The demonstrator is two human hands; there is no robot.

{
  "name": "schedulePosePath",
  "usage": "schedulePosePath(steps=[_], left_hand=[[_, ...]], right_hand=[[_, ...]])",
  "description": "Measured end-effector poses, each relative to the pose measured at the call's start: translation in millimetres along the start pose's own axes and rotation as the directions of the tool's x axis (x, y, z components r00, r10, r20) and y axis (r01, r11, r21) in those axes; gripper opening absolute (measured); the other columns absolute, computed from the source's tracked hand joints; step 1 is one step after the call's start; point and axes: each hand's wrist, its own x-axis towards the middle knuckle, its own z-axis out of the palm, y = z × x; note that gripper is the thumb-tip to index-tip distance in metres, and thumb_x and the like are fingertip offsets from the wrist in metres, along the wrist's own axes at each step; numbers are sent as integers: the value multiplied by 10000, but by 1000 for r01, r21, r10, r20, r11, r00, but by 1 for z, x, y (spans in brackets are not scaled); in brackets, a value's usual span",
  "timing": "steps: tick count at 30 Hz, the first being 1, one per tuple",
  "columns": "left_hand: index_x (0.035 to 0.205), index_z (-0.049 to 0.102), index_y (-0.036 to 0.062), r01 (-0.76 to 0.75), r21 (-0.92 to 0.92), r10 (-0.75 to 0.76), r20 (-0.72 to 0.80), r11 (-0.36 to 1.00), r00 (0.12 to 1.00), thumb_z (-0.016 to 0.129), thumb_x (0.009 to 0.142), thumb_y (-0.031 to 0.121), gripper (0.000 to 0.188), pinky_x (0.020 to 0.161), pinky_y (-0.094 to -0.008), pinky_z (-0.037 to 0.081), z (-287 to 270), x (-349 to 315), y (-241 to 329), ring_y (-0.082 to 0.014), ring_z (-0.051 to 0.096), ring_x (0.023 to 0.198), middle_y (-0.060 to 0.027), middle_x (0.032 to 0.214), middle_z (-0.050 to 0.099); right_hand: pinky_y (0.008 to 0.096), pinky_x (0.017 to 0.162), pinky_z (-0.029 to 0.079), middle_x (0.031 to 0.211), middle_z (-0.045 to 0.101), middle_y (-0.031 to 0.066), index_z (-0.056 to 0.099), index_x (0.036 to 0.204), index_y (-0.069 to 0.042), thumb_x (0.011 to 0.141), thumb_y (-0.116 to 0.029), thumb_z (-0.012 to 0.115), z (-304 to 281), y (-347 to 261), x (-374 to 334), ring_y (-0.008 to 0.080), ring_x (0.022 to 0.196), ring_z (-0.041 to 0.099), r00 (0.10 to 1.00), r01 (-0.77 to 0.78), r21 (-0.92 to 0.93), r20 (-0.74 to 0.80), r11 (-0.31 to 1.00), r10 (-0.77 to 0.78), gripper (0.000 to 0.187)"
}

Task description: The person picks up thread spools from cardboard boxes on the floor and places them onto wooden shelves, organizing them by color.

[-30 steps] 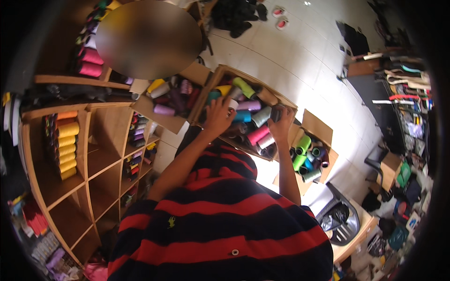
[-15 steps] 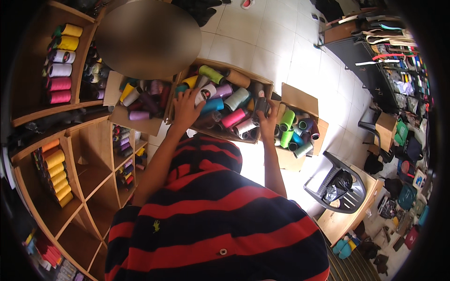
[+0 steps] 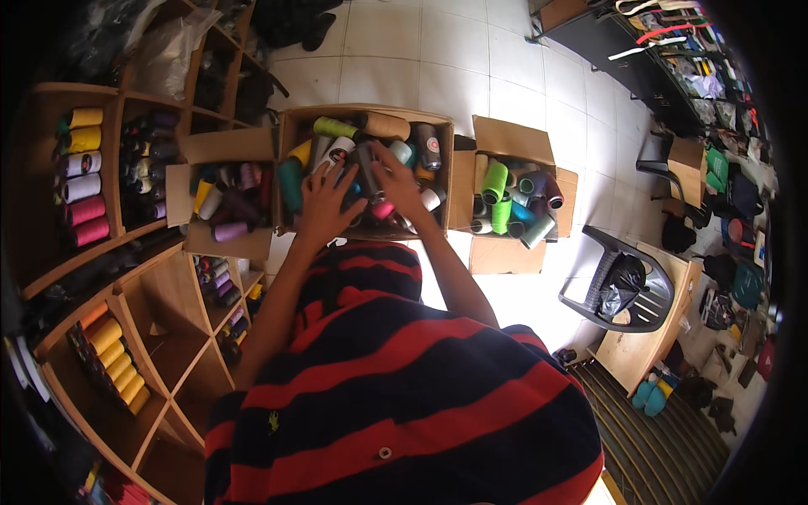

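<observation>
Right hand (image 3: 397,182) and dark grey spool (image 3: 367,167) have moved from the right side of the cardboard box (image 3: 449,172) to its middle since the earlier frame; the hand is partly closed on the spool, above the heap of spools (image 3: 387,127). Left hand (image 3: 328,206) spreads half-open at the white spool (image 3: 340,151), its hold unclear. Loose stacking could roll under pressure, making the dark grey spool slip.

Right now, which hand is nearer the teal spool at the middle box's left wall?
Left: the left hand is just right of the teal spool; the right hand is farther right, holding a dark spool.
</observation>
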Motion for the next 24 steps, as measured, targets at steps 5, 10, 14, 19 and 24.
schedulePosePath(steps=[5,10,14,19,24], left_hand=[[1386,451,180,2,66,-3,8,998,1000,652,813,316,622,1033,-544,255,7,2,7,-365,324,1289,-119,1403,404],[1365,477,171,12,51,-10,-23,999,1000,642,824,276,575,1032,-529,268,7,0,3,-354,346,1271,-119,1380,421],[1305,531,151,-14,-95,1,-135,995,991,620,842,253,482,1031,-528,272,13,-2,-16,-346,381,1252,-134,1358,445],[1241,565,104,226,-123,-249,-228,966,941,605,846,153,400,1032,-468,312,-10,-18,-42,-347,406,1233,-113,1314,490],[1219,574,108,285,-141,-314,-279,948,907,599,836,131,385,1010,-477,323,-17,-56,-67,-341,422,1207,-110,1281,508]], right_hand=[[384,780,536,948,679,215,643,1126,-43,897,-139,547,-55,52,3,345,893,678,987,159,-105,-7,982,-160,267],[407,772,542,952,691,153,657,1027,-36,852,-72,532,-90,58,-8,332,872,668,999,33,-635,53,772,0,218],[442,729,541,889,674,147,666,935,-42,774,-40,549,-80,86,-10,358,874,634,979,200,-804,191,560,-75,199],[443,699,546,868,670,151,642,1033,-72,776,-79,572,-63,88,-6,331,881,641,988,138,-899,153,415,4,267],[412,627,553,800,682,115,621,1080,-109,785,-121,600,-73,81,9,286,750,690,922,315,-927,350,204,168,296]])
